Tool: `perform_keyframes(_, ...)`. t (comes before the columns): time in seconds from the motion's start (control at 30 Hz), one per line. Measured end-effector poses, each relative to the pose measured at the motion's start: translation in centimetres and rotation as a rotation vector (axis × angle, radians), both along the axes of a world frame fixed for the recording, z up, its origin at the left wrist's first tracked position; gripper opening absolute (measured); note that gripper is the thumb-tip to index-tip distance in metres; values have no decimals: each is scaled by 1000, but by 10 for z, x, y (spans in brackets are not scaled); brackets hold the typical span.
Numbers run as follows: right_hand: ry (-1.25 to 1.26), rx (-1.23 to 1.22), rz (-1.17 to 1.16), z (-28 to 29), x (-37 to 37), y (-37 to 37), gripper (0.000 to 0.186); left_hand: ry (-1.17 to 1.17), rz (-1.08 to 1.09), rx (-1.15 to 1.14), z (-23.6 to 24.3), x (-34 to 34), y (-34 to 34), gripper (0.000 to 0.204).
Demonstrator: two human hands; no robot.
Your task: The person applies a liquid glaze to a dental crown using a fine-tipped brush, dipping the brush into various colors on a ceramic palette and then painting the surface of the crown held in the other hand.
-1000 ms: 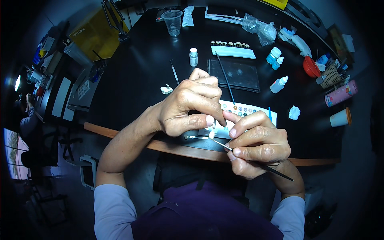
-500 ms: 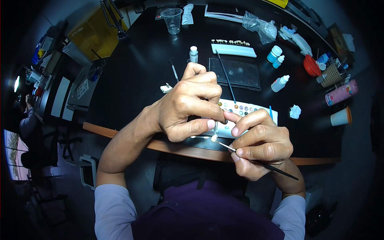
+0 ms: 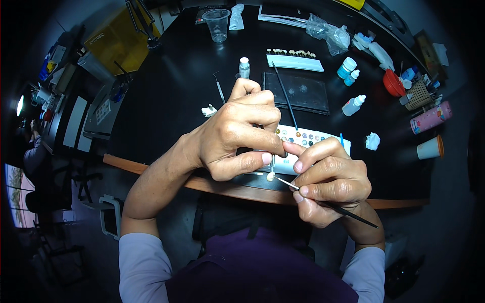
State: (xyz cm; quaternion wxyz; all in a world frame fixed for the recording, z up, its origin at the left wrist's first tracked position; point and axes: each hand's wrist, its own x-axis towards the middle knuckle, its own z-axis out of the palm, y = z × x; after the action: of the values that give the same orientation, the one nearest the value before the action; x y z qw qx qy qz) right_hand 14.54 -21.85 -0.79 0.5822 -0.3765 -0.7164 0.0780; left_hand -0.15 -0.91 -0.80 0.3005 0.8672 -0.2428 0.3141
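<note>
My left hand (image 3: pixel 240 134) is closed, thumb and forefinger pinching a slim metal holder (image 3: pixel 273 162) that points down. At its lower end sits a small cream tooth crown (image 3: pixel 270 177). My right hand (image 3: pixel 331 182) grips a fine brush (image 3: pixel 352 215) with a black handle, slanting from lower right to upper left. The brush tip meets the crown's right side, or lies very close to it. The fingertips of both hands come together above the crown. Behind them lies a white palette (image 3: pixel 303 137) with rows of coloured dots, partly hidden by my hands.
A second brush (image 3: pixel 285 96) rests across a dark flat case (image 3: pixel 308 93). Beyond stand a tooth shade rack (image 3: pixel 295 63), a small vial (image 3: pixel 244 68), several bottles (image 3: pixel 353 105) and a plastic cup (image 3: pixel 217 28). A crumpled tissue (image 3: pixel 372 141) and paper cup (image 3: pixel 429 148) are at right.
The crown has turned slightly, and the brush tip has shifted a little to the right along it. Both hands keep nearly the same place and grip.
</note>
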Motion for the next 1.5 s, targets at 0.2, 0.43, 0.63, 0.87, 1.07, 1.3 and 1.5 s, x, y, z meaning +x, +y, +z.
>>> perform_keyframes(0.2, -21, 7, 3, 1, 0, 2, 21, 8, 9, -1, 3, -2, 0, 27)
perform_keyframes(0.43, -36, -28, -6, 2, 1, 0, 20, 5, 6, 7, 2, -2, 0, 27)
perform_keyframes(0.63, -8, -18, 24, 0, 0, 2, 19, -38, 37, 11, -1, 0, -2, 40)
perform_keyframes(0.87, -22, -53, 21, 1, 1, 2, 18, -107, 156, 212, 6, -4, -1, 23)
perform_keyframes(1.07, -49, -74, 26, 1, -1, 5, 15, -183, 232, 319, 7, -7, -6, 17)
perform_keyframes(1.3, -76, -49, 0, 0, -1, 6, 16, -212, 249, 344, 8, -9, -6, 16)
perform_keyframes(1.5, -80, -29, -3, -1, -2, 8, 16, -212, 244, 340, 7, -9, -6, 17)
